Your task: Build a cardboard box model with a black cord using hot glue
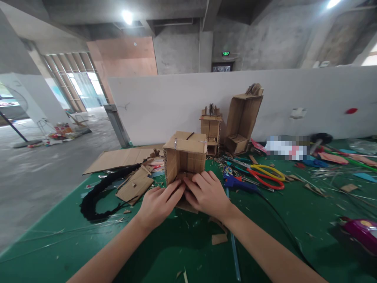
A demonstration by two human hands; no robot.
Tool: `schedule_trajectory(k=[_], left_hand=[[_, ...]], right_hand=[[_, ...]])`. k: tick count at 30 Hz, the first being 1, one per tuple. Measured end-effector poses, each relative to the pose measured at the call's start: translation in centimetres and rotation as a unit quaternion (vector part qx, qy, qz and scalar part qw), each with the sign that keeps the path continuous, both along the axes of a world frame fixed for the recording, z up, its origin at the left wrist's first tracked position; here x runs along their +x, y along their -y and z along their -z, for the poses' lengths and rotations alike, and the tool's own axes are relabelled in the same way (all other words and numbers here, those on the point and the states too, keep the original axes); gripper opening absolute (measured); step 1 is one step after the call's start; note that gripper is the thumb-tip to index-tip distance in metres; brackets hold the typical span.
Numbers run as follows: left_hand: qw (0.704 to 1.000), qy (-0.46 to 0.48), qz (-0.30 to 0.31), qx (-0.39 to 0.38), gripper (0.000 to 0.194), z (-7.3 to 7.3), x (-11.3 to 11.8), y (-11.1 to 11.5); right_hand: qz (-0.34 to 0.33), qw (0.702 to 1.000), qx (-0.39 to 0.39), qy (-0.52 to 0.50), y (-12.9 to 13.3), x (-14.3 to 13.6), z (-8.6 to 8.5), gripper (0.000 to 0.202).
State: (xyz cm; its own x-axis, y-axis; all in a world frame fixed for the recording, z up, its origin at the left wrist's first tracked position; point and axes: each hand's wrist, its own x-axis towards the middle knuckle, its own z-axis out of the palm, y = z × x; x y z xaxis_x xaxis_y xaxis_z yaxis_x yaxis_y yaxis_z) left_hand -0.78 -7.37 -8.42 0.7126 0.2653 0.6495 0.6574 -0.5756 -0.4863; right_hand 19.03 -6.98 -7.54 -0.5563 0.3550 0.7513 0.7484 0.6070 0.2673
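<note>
An open-fronted cardboard box stands upright on the green table straight ahead of me. A dark slit runs along its top, and a thin dark line runs down the inside of its back. At the lower front edge, the fingers of my left hand are closed on the box from the left. My right hand meets it there from the right, fingers bent inward and pressed to the cardboard. The fingertips nearly touch and hide the box's lower inside. A cardboard flap shows below the hands.
Behind stand a small cardboard tower and a taller cardboard case. To the right lie scissors, a blue glue gun with its cable and a purple object. Black yarn and cardboard pieces lie left.
</note>
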Motion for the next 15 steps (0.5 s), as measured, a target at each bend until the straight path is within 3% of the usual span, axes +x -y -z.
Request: schedule_trajectory(k=[8, 15], left_hand=[[1.0, 0.0, -0.016, -0.005, 0.028, 0.0, 0.2, 0.1], [0.999, -0.002, -0.042, -0.017, 0.026, -0.1, 0.4, 0.4]], right_hand=[[-0.007, 0.999, -0.036, -0.001, -0.2, -0.2, 0.4, 0.032], [-0.066, 0.995, -0.072, -0.015, 0.8, 0.9, -0.3, 0.032]])
